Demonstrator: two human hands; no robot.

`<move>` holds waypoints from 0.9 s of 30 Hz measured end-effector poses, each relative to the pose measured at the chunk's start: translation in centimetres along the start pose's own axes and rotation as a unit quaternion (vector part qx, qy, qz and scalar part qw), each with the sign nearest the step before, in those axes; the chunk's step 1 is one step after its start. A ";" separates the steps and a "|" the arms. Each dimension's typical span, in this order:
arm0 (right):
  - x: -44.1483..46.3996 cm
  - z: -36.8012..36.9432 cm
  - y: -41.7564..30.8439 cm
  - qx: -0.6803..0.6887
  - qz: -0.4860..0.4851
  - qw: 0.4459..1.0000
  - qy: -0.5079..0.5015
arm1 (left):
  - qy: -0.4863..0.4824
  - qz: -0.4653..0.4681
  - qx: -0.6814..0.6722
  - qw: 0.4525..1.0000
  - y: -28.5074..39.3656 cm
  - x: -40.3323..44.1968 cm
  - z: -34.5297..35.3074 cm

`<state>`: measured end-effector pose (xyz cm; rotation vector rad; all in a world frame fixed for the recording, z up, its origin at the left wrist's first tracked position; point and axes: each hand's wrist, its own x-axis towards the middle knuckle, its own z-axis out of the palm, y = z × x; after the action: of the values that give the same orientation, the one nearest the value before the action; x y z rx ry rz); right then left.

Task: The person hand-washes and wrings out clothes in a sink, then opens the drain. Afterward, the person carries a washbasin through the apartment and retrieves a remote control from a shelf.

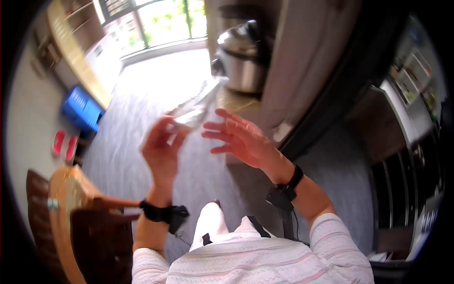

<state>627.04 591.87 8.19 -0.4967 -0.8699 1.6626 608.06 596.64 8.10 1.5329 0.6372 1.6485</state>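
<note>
My left hand [163, 142] is raised in front of me, its thumb and fingers pinching a clear plastic bag [195, 111]. The bag looks thin and crumpled, and motion blurs its upper end. Whether anything is inside it I cannot tell. To the right of the bag, my right hand [241, 139] is held up with its fingers spread and nothing in them. Its fingertips point left toward the bag, with a small gap between. Black straps with dark devices sit on both wrists.
A silver rice cooker [243, 59] stands on a ledge ahead. A blue crate [81, 110] and red slippers [65, 145] are at the left. A wooden table [64, 222] with dark chairs stands at lower left. A dark door frame [326, 90] rises at right, with a kitchen beyond.
</note>
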 end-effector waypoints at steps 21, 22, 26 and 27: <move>10.3 19.3 21.5 -0.027 0.126 0.991 -0.026 | -0.027 0.127 0.455 0.881 8.0 -13.3 -23.7; 11.0 20.5 22.2 -0.035 0.126 0.991 -0.025 | -0.019 0.121 0.467 0.876 8.7 -13.5 -25.2; 13.6 24.2 24.2 -0.058 0.132 0.987 -0.070 | 0.028 0.106 0.532 0.840 11.4 -14.6 -31.0; 14.2 25.4 24.9 -0.062 0.125 0.987 -0.075 | 0.052 0.098 0.544 0.832 12.1 -15.2 -32.8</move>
<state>588.99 596.04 7.11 -0.5916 -1.0611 1.9017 573.00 582.17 4.02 2.3347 1.7299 1.5662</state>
